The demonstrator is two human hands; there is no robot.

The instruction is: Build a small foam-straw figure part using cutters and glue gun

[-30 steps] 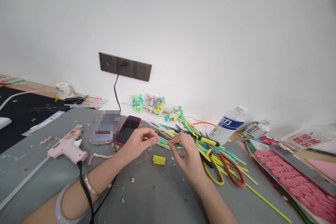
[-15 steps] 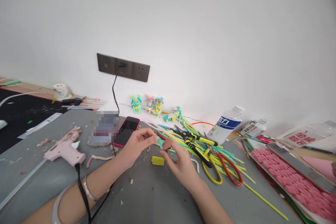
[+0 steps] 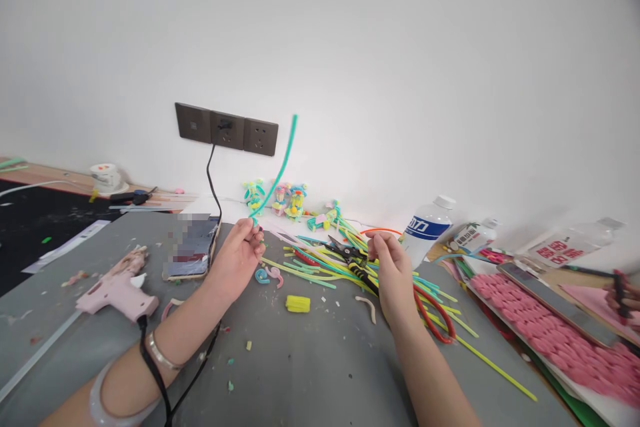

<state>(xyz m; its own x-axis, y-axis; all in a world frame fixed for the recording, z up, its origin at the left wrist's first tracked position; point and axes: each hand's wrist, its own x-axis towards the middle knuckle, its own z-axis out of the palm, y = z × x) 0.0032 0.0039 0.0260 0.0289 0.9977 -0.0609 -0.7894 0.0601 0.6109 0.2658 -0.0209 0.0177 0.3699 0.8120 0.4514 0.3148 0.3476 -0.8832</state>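
Observation:
In my left hand [image 3: 236,263] the fingertips pinch a teal pipe cleaner [image 3: 286,163], whose long free end curves up in front of the wall. My right hand [image 3: 395,273] is over the pliers with black-and-yellow handles [image 3: 364,273] and the red-handled scissors [image 3: 434,320]. Its fingers are curled together, and whatever may be between them is hidden. Under and around these tools spreads a pile of green, yellow and teal pipe cleaners [image 3: 320,270]. Between my hands lies a yellow bundle [image 3: 298,304]. Small blue [image 3: 261,276] and pink curls [image 3: 275,275] sit behind it.
A pink glue gun [image 3: 117,290] lies at left, its black cord passing over my left forearm. Near it is a phone [image 3: 193,250]. Small pipe-cleaner figures [image 3: 296,200] stand by the wall. Bottles [image 3: 427,230] and a pink knitted piece [image 3: 545,320] are right; another person's hand [image 3: 623,297] holds a pen.
My hands have moved apart. The left moved slightly left, and the teal strand now rises from it; the right went right and up, over the pliers and scissors.

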